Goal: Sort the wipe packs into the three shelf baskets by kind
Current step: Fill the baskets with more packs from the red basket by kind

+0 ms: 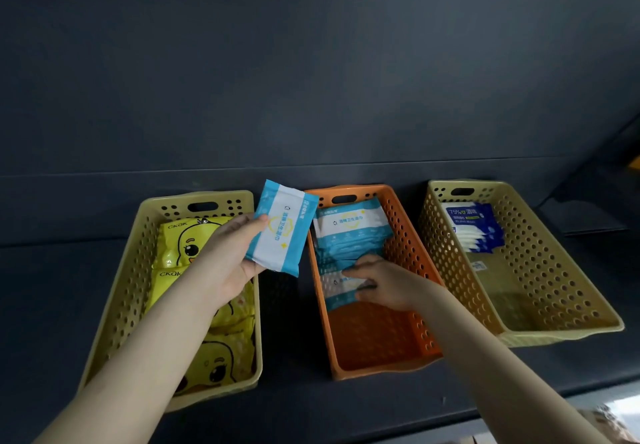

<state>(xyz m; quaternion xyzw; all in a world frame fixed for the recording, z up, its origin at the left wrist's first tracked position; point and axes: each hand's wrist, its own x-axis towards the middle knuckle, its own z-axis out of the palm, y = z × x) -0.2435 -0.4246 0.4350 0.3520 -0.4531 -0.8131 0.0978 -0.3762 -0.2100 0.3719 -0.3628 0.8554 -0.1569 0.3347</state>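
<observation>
One blue pack (281, 227) juts rightward from the left hand's (230, 260) grip.

Shop or stockroom, I'd say: a dark shelf (52, 291) carries an orange basket (407, 236) of blue-and-white packs (349, 227), a yellow basket (128, 288) of duck-printed packs (183, 246) to its left, and another yellow basket (554, 270) of dark-blue packs (474, 225) to its right.

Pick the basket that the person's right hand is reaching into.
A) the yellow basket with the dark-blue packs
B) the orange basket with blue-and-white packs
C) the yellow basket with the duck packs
B: the right hand is inside the orange basket, its fingers gripping a blue-and-white wipe pack that lies in it.
</observation>
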